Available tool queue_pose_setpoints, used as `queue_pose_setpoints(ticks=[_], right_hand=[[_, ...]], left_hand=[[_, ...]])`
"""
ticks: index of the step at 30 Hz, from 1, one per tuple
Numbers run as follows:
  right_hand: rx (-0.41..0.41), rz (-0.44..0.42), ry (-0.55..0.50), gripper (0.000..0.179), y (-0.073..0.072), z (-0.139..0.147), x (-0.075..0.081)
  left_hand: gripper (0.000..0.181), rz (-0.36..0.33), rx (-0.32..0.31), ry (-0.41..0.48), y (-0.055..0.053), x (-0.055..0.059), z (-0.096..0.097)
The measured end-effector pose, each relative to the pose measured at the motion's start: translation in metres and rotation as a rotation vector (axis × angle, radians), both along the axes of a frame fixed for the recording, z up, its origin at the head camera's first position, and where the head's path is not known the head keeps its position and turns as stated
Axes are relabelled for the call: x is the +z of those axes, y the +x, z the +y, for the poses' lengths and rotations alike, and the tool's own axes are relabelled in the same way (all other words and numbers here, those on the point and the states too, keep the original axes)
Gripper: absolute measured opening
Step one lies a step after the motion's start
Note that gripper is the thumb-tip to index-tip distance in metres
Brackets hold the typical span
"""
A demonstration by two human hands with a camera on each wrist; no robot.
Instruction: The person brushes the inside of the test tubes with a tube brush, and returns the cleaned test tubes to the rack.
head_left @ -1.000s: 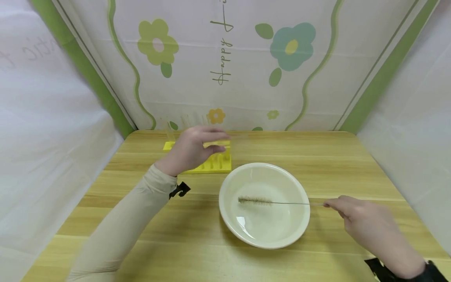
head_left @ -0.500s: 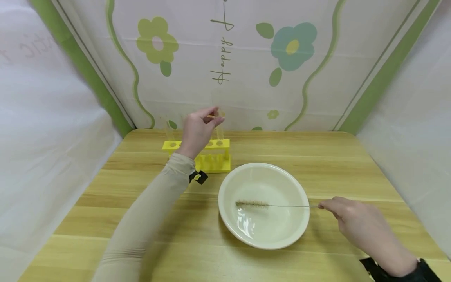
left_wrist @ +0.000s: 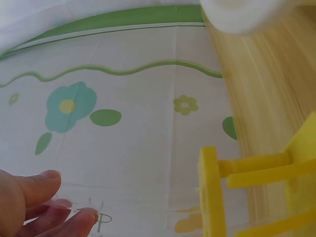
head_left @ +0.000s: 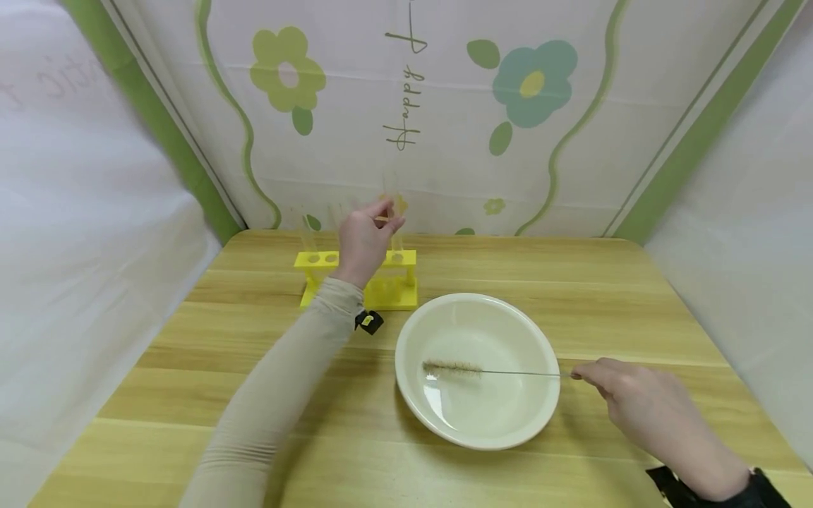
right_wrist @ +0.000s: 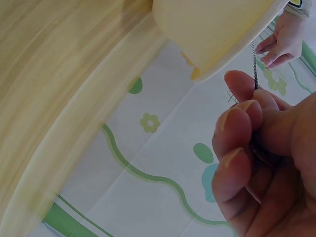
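Observation:
My left hand (head_left: 365,243) is raised over the yellow test tube rack (head_left: 356,259) and pinches a clear test tube (head_left: 389,185) between thumb and fingers. The glass is faint, and the hand hides its lower part and the rack's middle. Other clear test tubes (head_left: 308,236) stand in the rack. My right hand (head_left: 648,402) grips the twisted wire handle of a test tube brush (head_left: 452,367), also seen in the right wrist view with the fingers curled round the wire. The bristles lie over the inside of a cream basin (head_left: 479,434).
The basin stands on the wooden table (head_left: 603,296), just in front and to the right of the rack. A printed cloth wall (head_left: 438,127) rises behind the table's back edge, with white cloth on both sides.
My left hand has moved up and back with the test tube, from low over the rack's right end to above its holes. The brush has shifted slightly left in the basin.

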State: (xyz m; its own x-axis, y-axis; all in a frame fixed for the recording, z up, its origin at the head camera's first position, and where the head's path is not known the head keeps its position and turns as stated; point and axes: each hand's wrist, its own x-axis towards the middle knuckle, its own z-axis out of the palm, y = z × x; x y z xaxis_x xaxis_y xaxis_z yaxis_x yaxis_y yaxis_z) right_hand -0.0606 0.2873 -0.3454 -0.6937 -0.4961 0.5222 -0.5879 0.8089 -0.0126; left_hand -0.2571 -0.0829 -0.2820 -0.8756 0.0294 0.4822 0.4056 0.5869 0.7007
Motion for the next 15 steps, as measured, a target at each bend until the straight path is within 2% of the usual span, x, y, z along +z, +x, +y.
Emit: queue_pose_setpoints(ticks=[1,3,6,9,10,13,15], right_hand=[[0.004,0.000,-0.002,0.011,0.000,0.000,-0.001],[0.005,0.002,-0.004,0.033,-0.001,0.000,-0.002],[0.003,-0.005,-0.002,0.049,-0.001,0.000,-0.003],[0.000,-0.024,0.008,0.016,0.000,0.000,-0.002],[0.000,-0.030,0.013,0.012,0.000,0.000,-0.002],[0.002,-0.042,0.020,0.032,0.000,-0.001,-0.001],[0.000,-0.047,0.020,0.035,0.001,-0.001,0.000]], left_hand=[[0.037,0.000,0.006,-0.015,0.000,-0.001,0.001],[0.037,-0.011,0.023,-0.052,-0.001,-0.005,0.002],[0.038,-0.044,0.052,-0.095,-0.001,-0.009,0.004],[0.038,-0.091,0.081,-0.116,0.000,-0.014,0.005],[0.037,-0.107,0.089,-0.120,-0.001,-0.015,0.005],[0.036,-0.153,0.103,-0.140,-0.002,-0.020,0.007],[0.035,-0.180,0.103,-0.154,-0.003,-0.024,0.008]])
